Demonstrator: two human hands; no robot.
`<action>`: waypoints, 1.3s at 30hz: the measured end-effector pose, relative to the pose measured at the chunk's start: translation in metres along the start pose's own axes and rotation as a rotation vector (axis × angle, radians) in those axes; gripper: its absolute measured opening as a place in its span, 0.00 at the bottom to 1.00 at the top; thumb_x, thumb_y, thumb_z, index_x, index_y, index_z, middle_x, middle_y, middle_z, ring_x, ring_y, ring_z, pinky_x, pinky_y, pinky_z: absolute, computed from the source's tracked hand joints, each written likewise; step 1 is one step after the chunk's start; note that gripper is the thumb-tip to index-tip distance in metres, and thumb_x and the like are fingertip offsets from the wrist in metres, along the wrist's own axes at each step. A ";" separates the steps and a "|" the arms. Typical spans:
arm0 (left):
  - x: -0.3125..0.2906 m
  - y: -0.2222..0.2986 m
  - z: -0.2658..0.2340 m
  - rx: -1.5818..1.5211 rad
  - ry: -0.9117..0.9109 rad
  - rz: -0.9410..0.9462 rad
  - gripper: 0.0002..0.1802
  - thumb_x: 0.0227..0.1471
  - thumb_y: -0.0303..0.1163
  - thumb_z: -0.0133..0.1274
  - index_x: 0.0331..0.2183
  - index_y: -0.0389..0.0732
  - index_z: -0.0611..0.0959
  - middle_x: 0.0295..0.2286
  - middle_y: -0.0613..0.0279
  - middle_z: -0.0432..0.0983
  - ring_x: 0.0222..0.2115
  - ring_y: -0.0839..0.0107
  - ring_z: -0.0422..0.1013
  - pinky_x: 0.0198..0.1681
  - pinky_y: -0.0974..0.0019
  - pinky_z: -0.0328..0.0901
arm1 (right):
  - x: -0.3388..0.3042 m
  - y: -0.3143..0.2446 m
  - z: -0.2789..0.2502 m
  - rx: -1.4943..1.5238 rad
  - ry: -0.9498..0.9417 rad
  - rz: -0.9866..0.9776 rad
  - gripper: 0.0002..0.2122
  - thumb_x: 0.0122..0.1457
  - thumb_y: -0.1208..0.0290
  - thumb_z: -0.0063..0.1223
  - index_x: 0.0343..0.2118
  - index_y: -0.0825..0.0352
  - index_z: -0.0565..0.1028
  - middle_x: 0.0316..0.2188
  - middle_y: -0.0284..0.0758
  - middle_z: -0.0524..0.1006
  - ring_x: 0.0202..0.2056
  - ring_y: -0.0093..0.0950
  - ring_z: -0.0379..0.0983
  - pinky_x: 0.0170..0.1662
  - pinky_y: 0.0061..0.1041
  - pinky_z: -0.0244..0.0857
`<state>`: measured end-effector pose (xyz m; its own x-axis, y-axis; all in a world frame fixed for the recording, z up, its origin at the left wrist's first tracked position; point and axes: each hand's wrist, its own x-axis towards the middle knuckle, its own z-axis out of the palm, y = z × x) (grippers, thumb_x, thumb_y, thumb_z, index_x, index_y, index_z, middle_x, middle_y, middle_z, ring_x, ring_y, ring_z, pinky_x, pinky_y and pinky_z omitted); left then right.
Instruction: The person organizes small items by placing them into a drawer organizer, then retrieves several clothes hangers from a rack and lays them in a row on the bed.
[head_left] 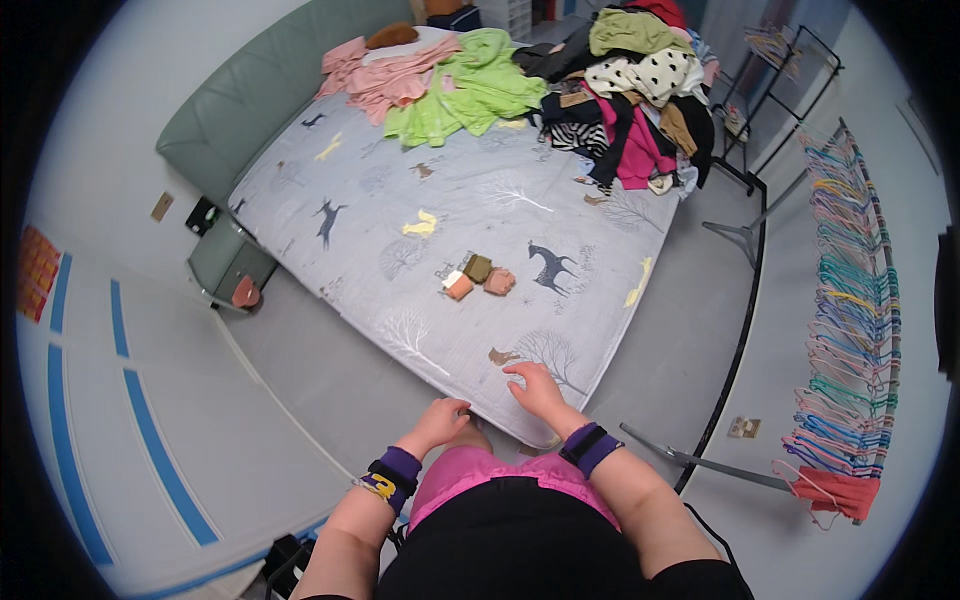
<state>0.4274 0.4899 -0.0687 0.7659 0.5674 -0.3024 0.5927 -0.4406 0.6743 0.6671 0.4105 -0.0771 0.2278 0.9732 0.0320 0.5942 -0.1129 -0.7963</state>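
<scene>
I stand at the near corner of a bed with a light grey patterned sheet [370,270]. My right hand [538,390] hovers above the sheet near that corner, its fingers loosely stretched and nothing in them. Close to the bed's edge, in front of my thigh, my left hand [438,423] is loosely curved with no object in it. Beyond both hands lies a small group of folded cloth pieces: an olive one [478,268], a pinkish-brown one [499,282] and an orange one [459,288], with a white bit beside them.
A large clothes heap [630,100] covers the far right of the bed. Left of it lie a green garment [480,95] and a pink one [395,80]. At right stands a rack of many coloured hangers [845,300]; its grey leg [700,462] reaches toward me. A nightstand [228,262] stands left.
</scene>
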 end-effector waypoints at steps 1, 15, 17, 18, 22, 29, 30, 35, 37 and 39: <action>0.011 -0.006 -0.005 -0.067 -0.025 -0.023 0.20 0.47 0.33 0.52 0.43 0.37 0.80 0.41 0.48 0.76 0.43 0.52 0.71 0.49 0.56 0.65 | 0.007 0.004 0.003 0.015 -0.004 0.022 0.12 0.50 0.71 0.56 0.40 0.62 0.78 0.41 0.40 0.76 0.45 0.39 0.70 0.51 0.33 0.62; 0.172 -0.096 -0.065 -0.184 0.051 -0.036 0.23 0.47 0.29 0.53 0.48 0.36 0.74 0.44 0.46 0.73 0.44 0.51 0.70 0.47 0.57 0.65 | 0.144 0.049 0.105 0.272 0.015 0.481 0.15 0.54 0.69 0.56 0.45 0.64 0.76 0.35 0.37 0.78 0.34 0.27 0.75 0.40 0.25 0.69; 0.198 -0.110 -0.066 -0.159 0.070 -0.003 0.24 0.47 0.29 0.53 0.48 0.36 0.74 0.44 0.45 0.73 0.44 0.50 0.69 0.48 0.56 0.65 | 0.167 0.058 0.122 0.362 -0.017 0.563 0.16 0.55 0.69 0.56 0.46 0.67 0.75 0.39 0.38 0.78 0.35 0.26 0.76 0.42 0.25 0.69; 0.210 -0.118 -0.066 -0.129 0.110 0.040 0.25 0.46 0.28 0.54 0.48 0.35 0.73 0.44 0.45 0.72 0.45 0.49 0.69 0.49 0.56 0.64 | 0.176 0.062 0.130 0.367 -0.021 0.585 0.16 0.55 0.69 0.56 0.46 0.67 0.75 0.39 0.38 0.78 0.35 0.26 0.76 0.42 0.25 0.69; 0.258 -0.137 -0.062 -0.096 0.185 0.078 0.27 0.46 0.27 0.54 0.50 0.34 0.70 0.47 0.44 0.69 0.48 0.48 0.65 0.52 0.55 0.61 | 0.208 0.086 0.156 0.369 0.023 0.715 0.20 0.55 0.69 0.56 0.50 0.71 0.71 0.45 0.41 0.76 0.40 0.29 0.75 0.45 0.26 0.68; 0.301 -0.175 -0.039 -0.113 0.168 0.018 0.27 0.49 0.28 0.52 0.51 0.30 0.69 0.50 0.42 0.66 0.50 0.46 0.63 0.54 0.54 0.60 | 0.237 0.114 0.195 0.424 0.154 0.850 0.20 0.58 0.65 0.53 0.50 0.71 0.69 0.43 0.41 0.77 0.41 0.30 0.75 0.45 0.26 0.68; 0.301 -0.175 -0.034 -0.121 0.155 0.016 0.27 0.49 0.28 0.52 0.51 0.30 0.69 0.50 0.42 0.66 0.50 0.46 0.63 0.54 0.54 0.60 | 0.233 0.120 0.201 0.452 0.172 0.844 0.19 0.59 0.64 0.52 0.50 0.71 0.69 0.41 0.40 0.77 0.40 0.29 0.75 0.43 0.26 0.68; 0.306 -0.188 -0.028 -0.165 0.157 -0.026 0.26 0.50 0.30 0.52 0.50 0.30 0.70 0.48 0.40 0.68 0.48 0.45 0.65 0.52 0.54 0.61 | 0.240 0.132 0.219 0.550 0.184 0.874 0.17 0.60 0.63 0.50 0.47 0.71 0.70 0.36 0.36 0.77 0.35 0.24 0.74 0.35 0.24 0.69; 0.310 -0.179 -0.031 -0.255 0.110 -0.115 0.25 0.53 0.32 0.51 0.51 0.31 0.70 0.47 0.42 0.69 0.47 0.50 0.68 0.49 0.57 0.64 | 0.237 0.140 0.217 0.589 0.234 0.854 0.17 0.61 0.62 0.49 0.46 0.70 0.70 0.35 0.35 0.77 0.34 0.23 0.73 0.33 0.24 0.69; 0.308 -0.175 -0.035 -0.335 0.068 -0.210 0.24 0.55 0.33 0.51 0.51 0.32 0.70 0.46 0.45 0.70 0.45 0.56 0.70 0.47 0.61 0.66 | 0.236 0.139 0.216 0.500 0.237 0.857 0.17 0.61 0.63 0.50 0.47 0.69 0.69 0.37 0.36 0.77 0.35 0.24 0.74 0.33 0.25 0.69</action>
<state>0.5503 0.7659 -0.2564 0.6119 0.6709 -0.4188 0.6118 -0.0658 0.7883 0.6367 0.6678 -0.3104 0.6044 0.5330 -0.5922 -0.2188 -0.6037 -0.7666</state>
